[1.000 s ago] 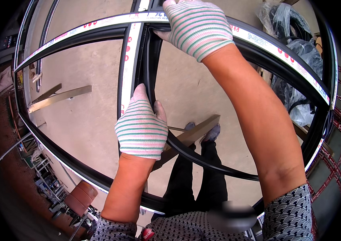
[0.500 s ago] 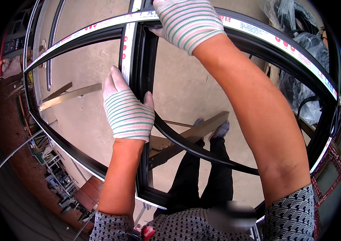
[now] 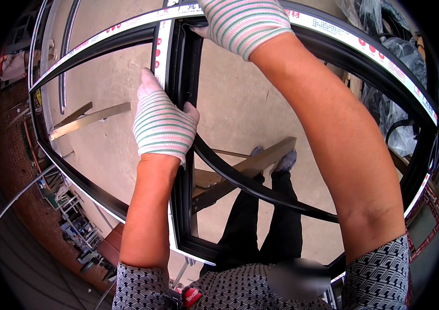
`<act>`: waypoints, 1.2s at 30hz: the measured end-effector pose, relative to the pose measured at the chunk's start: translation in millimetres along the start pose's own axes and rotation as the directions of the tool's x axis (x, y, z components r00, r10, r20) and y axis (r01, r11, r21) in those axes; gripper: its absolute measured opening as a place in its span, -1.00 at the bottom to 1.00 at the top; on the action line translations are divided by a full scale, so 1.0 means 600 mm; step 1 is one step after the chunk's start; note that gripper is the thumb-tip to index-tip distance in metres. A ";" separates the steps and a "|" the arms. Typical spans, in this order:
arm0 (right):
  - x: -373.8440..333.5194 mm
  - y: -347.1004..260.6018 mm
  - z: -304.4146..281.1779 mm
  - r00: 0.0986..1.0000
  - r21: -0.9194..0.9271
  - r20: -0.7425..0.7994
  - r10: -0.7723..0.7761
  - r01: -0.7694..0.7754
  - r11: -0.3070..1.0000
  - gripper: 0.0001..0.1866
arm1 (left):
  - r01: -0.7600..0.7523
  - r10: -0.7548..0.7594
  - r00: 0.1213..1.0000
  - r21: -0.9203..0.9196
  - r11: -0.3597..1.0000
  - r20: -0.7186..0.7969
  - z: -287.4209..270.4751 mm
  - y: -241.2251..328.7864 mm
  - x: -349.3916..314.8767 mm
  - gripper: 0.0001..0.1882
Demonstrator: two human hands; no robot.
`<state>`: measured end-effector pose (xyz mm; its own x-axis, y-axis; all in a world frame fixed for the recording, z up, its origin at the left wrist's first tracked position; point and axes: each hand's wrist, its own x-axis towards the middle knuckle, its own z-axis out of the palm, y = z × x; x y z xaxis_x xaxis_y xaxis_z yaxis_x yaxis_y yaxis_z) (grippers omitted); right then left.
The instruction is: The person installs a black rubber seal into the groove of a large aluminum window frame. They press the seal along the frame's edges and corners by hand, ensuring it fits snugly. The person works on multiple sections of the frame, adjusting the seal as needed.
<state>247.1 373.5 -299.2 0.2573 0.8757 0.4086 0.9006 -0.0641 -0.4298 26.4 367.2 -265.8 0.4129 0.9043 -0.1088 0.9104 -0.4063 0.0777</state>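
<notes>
Both my hands wear white knit gloves with green and pink stripes. A large black window frame [image 3: 188,67] with printed white protective film lies before me. My left hand [image 3: 165,121] is closed round its upright middle bar, fingers along the left side and thumb on the right. A black rubber strip [image 3: 235,178] comes out beside that thumb and sags in a curve to the lower right. At the far end of the bar, my right hand [image 3: 248,26] grips over the top rail, its thumb at the inner corner. Its fingertips are cut off by the picture's edge.
Wooden supports [image 3: 245,170] and a metal-coloured bar [image 3: 90,121] show through the frame openings. Clear plastic wrapping [image 3: 400,57] with dark coils lies at the far right. Tools and parts [image 3: 77,227] crowd the left side. My legs and shoes [image 3: 284,160] are below.
My left hand has slid a little farther up the middle bar. The right hand stays at the top corner, and the view has shifted slightly.
</notes>
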 end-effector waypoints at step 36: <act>0.000 -0.007 -0.005 1.000 -0.072 0.017 -0.021 0.022 0.997 -0.75 | -0.029 0.024 0.994 -0.041 0.999 -0.107 0.014 -0.021 0.015 -0.25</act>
<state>244.1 372.3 -295.3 0.2324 0.8848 0.4038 0.9290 -0.0789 -0.3616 18.7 379.2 -275.9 0.4298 0.9029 -0.0005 0.8962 -0.4266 0.1218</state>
